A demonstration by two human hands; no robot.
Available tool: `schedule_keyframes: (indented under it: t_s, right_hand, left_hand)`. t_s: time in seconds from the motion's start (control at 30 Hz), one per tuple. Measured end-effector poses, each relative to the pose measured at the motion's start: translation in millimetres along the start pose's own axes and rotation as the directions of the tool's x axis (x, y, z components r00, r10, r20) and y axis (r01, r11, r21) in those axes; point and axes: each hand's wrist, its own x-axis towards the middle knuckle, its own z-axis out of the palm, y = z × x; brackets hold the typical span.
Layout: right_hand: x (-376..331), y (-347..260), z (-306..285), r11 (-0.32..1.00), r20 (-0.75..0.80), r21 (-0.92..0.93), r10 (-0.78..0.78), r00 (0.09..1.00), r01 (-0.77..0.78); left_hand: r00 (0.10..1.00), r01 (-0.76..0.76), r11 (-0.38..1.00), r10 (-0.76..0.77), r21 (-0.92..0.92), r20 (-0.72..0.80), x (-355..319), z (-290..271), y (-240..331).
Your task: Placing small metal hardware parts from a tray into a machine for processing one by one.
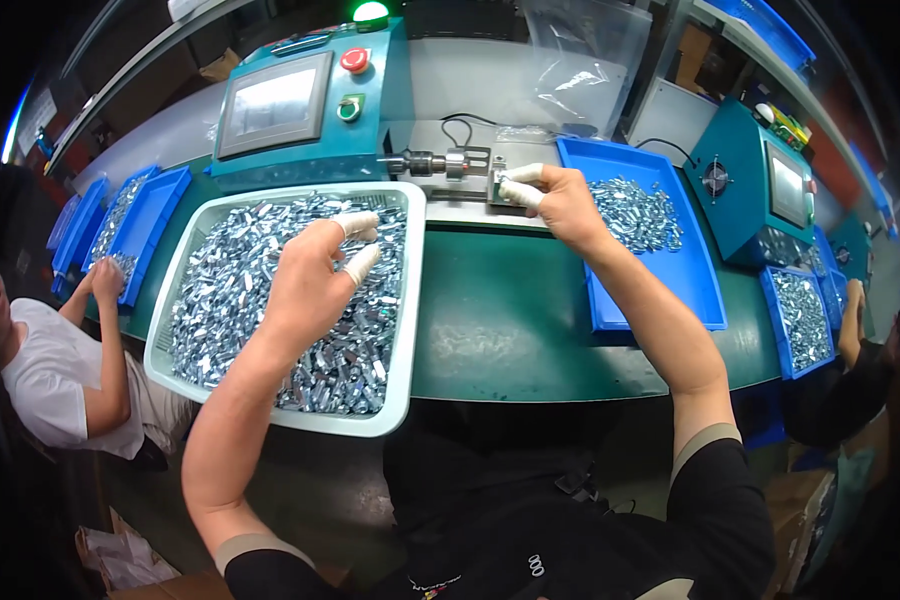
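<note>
My left hand (310,285) hovers over a pale green plastic basket (402,330) heaped with small shiny metal parts (235,285). White finger covers are on its thumb and forefinger, which are parted, and I see nothing between them. My right hand (562,205), also with covered fingertips, is at a small metal holding block (497,178) in front of a machine spindle (425,163). Its thumb and forefinger are closed together there; whatever they pinch is hidden by the fingertips.
A teal machine (315,110) with a screen, a red button and a lit green lamp stands behind the basket. To the right, a blue tray (655,290) contains more metal parts. Co-workers sit at both sides, the left one in a white shirt (65,375), beside blue trays (155,235).
</note>
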Motion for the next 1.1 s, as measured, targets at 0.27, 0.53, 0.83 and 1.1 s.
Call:
schedule_keyframes:
  t_s: [0.27, 0.53, 0.83, 1.1]
  right_hand:
    - [16.3, 47.9, -27.5, 0.998, -0.2, 0.049, 0.045, 0.979, -0.035]
    - [62.9, 56.9, -24.6, 0.991, -0.132, -0.117, 0.046, 0.99, -0.062]
    - [77.6, 57.7, -12.6, 0.978, -0.151, -0.199, 0.032, 0.988, -0.062]
    - [82.7, 46.7, -9.5, 0.945, -0.124, -0.299, 0.097, 0.987, -0.13]
  left_hand:
    - [0.99, -0.093, 0.995, 0.089, 0.032, 0.109, 18.4, 11.8, 17.8]
    - [0.982, -0.181, 0.983, 0.18, 0.014, 0.065, 10.0, 5.2, 17.7]
    - [0.975, -0.221, 0.975, 0.22, 0.024, 0.029, 6.6, 0.6, 17.0]
    - [0.976, -0.219, 0.976, 0.219, 0.016, 0.017, 5.9, 0.9, 19.4]
